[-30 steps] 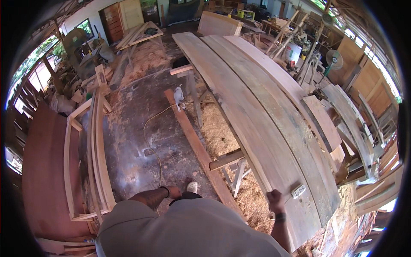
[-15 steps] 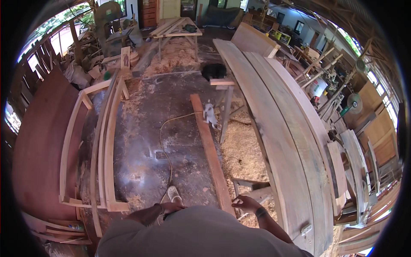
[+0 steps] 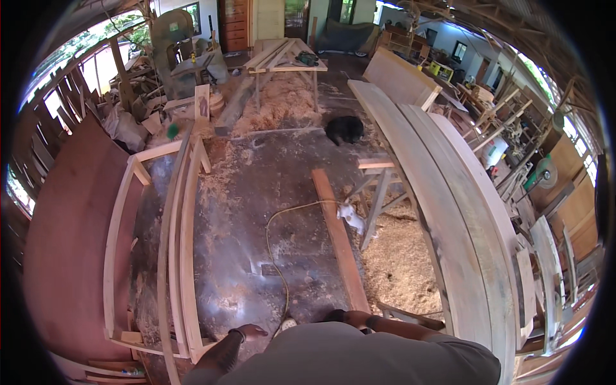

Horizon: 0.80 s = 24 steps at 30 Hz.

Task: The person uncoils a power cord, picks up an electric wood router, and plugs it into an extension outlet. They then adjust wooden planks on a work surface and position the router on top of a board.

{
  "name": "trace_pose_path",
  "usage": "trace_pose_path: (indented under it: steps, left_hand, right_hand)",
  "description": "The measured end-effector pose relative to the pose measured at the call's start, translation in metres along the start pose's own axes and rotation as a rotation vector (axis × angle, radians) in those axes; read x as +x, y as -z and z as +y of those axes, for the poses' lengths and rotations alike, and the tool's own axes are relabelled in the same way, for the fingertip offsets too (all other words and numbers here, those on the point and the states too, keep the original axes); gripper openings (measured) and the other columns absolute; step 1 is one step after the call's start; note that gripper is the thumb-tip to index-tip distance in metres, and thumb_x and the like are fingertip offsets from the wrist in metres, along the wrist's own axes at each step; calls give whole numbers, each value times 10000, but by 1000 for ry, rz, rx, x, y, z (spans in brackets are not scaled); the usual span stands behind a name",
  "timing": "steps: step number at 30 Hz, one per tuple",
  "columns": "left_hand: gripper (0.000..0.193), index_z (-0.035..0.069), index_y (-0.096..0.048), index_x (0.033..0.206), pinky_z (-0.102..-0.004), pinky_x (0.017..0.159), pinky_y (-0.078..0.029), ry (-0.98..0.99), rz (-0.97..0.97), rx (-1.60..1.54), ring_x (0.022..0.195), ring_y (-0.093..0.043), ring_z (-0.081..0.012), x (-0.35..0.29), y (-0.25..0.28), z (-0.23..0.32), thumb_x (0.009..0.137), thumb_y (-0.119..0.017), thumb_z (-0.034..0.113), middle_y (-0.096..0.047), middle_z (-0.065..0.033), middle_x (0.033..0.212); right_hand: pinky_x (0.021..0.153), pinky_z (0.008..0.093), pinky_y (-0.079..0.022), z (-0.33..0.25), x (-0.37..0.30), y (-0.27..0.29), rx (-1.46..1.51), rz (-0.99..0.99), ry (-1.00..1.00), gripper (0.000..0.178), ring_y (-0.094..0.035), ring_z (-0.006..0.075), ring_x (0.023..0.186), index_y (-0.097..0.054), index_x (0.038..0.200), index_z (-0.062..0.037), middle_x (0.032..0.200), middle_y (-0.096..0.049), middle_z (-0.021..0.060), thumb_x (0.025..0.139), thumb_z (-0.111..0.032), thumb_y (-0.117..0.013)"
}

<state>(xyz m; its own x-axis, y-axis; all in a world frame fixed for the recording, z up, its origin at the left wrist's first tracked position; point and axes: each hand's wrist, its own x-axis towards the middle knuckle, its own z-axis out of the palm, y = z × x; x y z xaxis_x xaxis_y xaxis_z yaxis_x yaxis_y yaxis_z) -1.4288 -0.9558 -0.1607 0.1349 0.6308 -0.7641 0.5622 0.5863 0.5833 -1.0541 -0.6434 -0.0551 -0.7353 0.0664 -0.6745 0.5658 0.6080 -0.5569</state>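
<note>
My left hand [image 3: 250, 331] hangs low in front of me with its fingers loosely stretched and nothing visible in it. A yellowish cord [image 3: 270, 247] runs over the floor just to its right, down toward my light-coloured shoe [image 3: 288, 324]. Close to my body, my right hand [image 3: 357, 319] is closed at the near end of a long reddish-brown plank [image 3: 339, 237]. A dark shape [image 3: 333, 315] shows at its fingers, too little of it to name. My shirt hides part of this area.
Light wooden frames [image 3: 187, 256] stand at left beside a large reddish sheet [image 3: 70, 237]. Wide boards [image 3: 443, 212] lie on a trestle [image 3: 378, 192] at right, above sawdust [image 3: 401, 256]. A white cat [image 3: 350, 216] is by the plank; a black animal [image 3: 344, 129] lies farther off.
The view has shifted, so the scene sits farther right and lower. My right hand has come in closer to my body. The cat beside the plank has turned.
</note>
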Motion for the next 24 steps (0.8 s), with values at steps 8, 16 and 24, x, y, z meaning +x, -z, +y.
trace_pose_path:
  steps: [8,16,24]
  left_hand:
    - [373,166,-685,1293,-356,1057,-449,-346,44,280,1211,-613,-259,53,102,34,994,-561,352,-684,-76,1290]
    - [453,168,-633,1358,-343,1096,-432,111,98,-39,1252,-592,-252,88,281,23,923,-632,293,-666,-64,1316]
    - [475,157,-654,1327,-335,1010,-499,97,347,-323,1164,-642,-241,114,424,21,899,-496,24,-660,-100,1310]
  right_hand:
    - [769,400,-525,33,67,86,516,-224,-393,505,-661,209,968,-693,1088,-12,995,-700,128,983,-495,-594]
    - [941,444,-502,95,157,267,172,-257,-236,668,-659,315,1097,-678,1255,-29,1183,-704,173,931,-607,-593]
    - [979,454,-476,106,273,446,-134,-70,-129,699,-637,368,1148,-718,1172,-33,1202,-697,199,870,-656,-623]
